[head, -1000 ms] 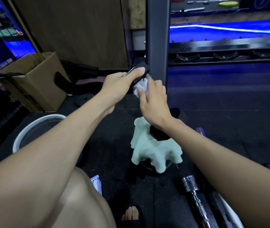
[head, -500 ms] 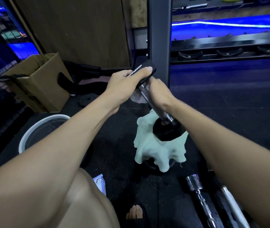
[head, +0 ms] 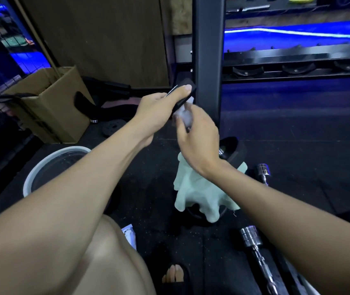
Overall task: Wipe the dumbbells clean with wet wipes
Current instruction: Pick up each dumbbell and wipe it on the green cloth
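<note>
Dumbbell (head: 183, 95): black-ended, raised off the floor at mid-frame, tilted, its upper end just in front of the dark upright post (head: 208, 60) of a rack; the lower end (head: 232, 149) sits behind the right wrist. Left hand (head: 159, 111): fingers and thumb wrapped over the upper black end, thumb laid along its edge. Right hand (head: 197, 135): fingers curled round a white wet wipe (head: 183, 116), pressed to the handle just below the left hand; the wipe is blurred, so its exact contact with the metal cannot be fixed. Pale green cloth (head: 199, 192): draped over a dark object on the black rubber floor (head: 297, 135), beneath the right forearm. Chrome bars (head: 252, 239): lying on the floor at lower right, one knurled, another (head: 263, 170) farther back. White-rimmed bucket (head: 42, 167): on the floor at left, partly behind the left forearm. Cardboard box (head: 48, 107): open, behind the bucket. Small white packet (head: 129, 233): on the floor beside the person's knee. Toes in a dark sandal (head: 173, 275): bottom centre.
</note>
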